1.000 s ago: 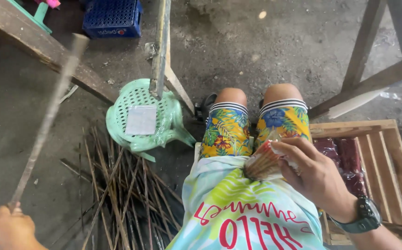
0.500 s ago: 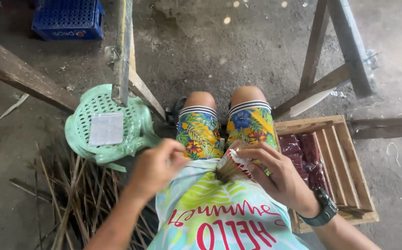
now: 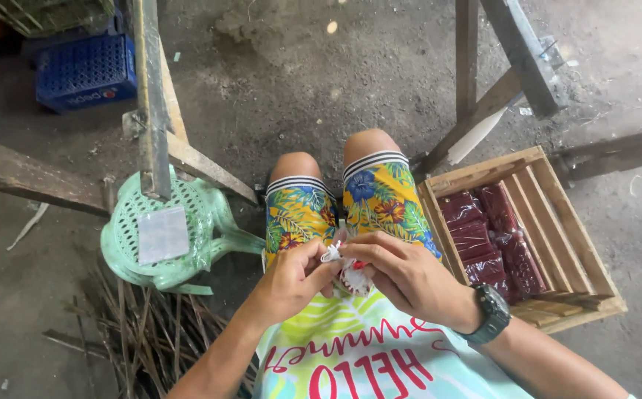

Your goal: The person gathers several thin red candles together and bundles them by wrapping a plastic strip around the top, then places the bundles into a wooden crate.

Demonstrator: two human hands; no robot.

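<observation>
While both hands meet over the lap, the left hand (image 3: 291,277) pinches a white strip (image 3: 330,255) between thumb and fingertips, closed on it, and the right hand (image 3: 408,275) curls shut over a small bundle (image 3: 353,279) with white and red on it. That bundle sits right on the lap, just below the hem of the flowered shorts (image 3: 350,210), touching both hands. To do this well, I'd judge the right hand should keep the bundle squeezed tight so nothing fans out, while the left keeps the strip taut and close to the bundle (slack would likely let it slip). Short, snug moves look like the safer way.

Now the surroundings, taken from the lap. Just to the right of it stands a slatted wooden crate (image 3: 557,214) with dark red packets (image 3: 487,236) lying in its left part. To the left of the lap lies a tipped pale green plastic stool (image 3: 210,222) with a clear flat piece (image 3: 162,235) on its seat. Below the stool, thin dark sticks (image 3: 136,332) lie scattered on the ground. Farther off, up and left of the lap, sits a blue plastic crate (image 3: 88,70). Rough wooden beams (image 3: 151,96) cross above the stool, and the floor (image 3: 299,81) is bare, dusty concrete.
</observation>
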